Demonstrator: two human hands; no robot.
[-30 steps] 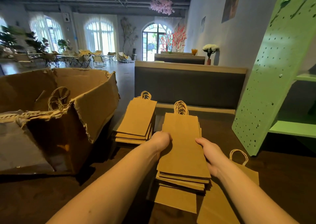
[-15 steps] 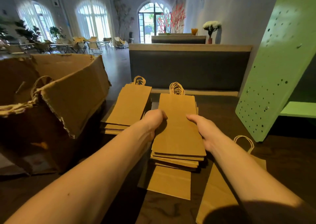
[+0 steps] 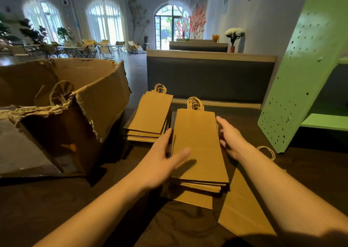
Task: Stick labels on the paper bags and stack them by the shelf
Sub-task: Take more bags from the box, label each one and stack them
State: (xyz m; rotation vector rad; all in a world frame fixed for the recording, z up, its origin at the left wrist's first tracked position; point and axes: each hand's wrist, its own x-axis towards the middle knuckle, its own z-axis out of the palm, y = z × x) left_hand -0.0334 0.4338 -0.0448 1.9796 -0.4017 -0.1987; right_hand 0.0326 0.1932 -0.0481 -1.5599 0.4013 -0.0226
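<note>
Where the dark table (image 3: 188, 228) runs toward its far edge, the stack of paper bags (image 3: 197, 143) lies flat, long axis pointing away from the person, twine handles (image 3: 194, 103) at the far end and folded bottoms nearest. One bag low in the pile juts out toward the person.

The left hand (image 3: 162, 163) lies against the stack's left edge with fingers straight and the thumb stretched over the top bag, gripping nothing. The right hand (image 3: 230, 140) is likewise released, its straight fingers along the right edge (whether they quite touch the paper I cannot tell).

Just left, nearly touching, a second stack (image 3: 152, 112) lies the same way round. A single bag (image 3: 243, 216) lies flat to the right, partly under the right forearm.

A torn cardboard box (image 3: 101, 103) crowds the left side. Bare tabletop shows between the stack and the green perforated shelf (image 3: 293, 80) on the right. A grey bench back (image 3: 207, 77) rises beyond the far edge.
</note>
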